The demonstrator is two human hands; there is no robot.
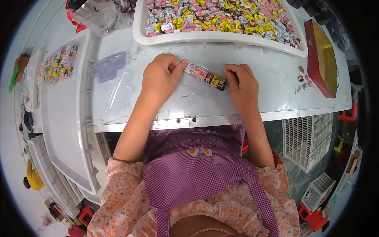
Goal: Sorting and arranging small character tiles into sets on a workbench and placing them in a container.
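Plainly, a slanted row lies between two hands

On the pale grey worktop (pixel 185 110), between its near edge and the wide white plastic bin (pixel 221 37), a short row of small pink, brown and yellow boxes (pixel 203 74) lies over a clear plastic piece (pixel 194 85). The left hand (pixel 162 77) pinches the row's left end; the right hand (pixel 244 83) curls by its right end, contact unclear, perhaps to keep the row straight. The bin probably stands just beyond for easy reach.
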